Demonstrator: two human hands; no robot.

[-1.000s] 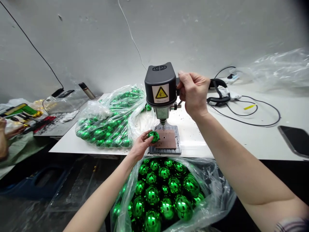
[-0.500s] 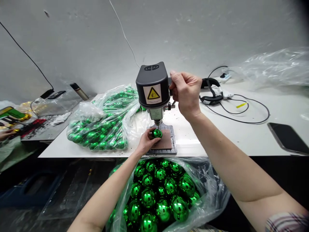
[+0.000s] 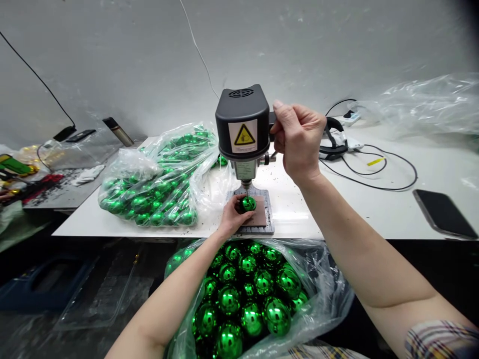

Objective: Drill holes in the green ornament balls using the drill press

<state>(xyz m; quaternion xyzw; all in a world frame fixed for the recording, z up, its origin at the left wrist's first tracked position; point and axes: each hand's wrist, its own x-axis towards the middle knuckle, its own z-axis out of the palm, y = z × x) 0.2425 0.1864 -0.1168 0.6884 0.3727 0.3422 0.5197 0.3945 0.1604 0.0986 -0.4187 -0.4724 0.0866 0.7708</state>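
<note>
Between the thumb and fingers of my left hand (image 3: pixel 236 215) is a shiny green ball ornament (image 3: pixel 249 203), held on a brown board (image 3: pixel 260 217) over the grey base plate (image 3: pixel 268 227). Right above the ball is the bit of a small black drill press (image 3: pixel 243 119); whether its tip has entered the ball I cannot make out. My right hand (image 3: pixel 299 139) is closed beside the press head, on a dark lever handle (image 3: pixel 272 124) that is mostly hidden by my fingers. Below the table edge, an open clear plastic bag (image 3: pixel 329 294) holds several more green balls (image 3: pixel 228 299).
A clear bag (image 3: pixel 130 167) of green balls lies left of the press. To the right are a black headset (image 3: pixel 333 144), a looped cable (image 3: pixel 415 174) and a phone (image 3: pixel 445 214). Another person's hand (image 3: pixel 5 194) shows at the far left, near a white glove (image 3: pixel 90 174).
The view has shifted slightly, so the press and both hands appear farther right. My hands keep the same grips on the ball and the lever.
</note>
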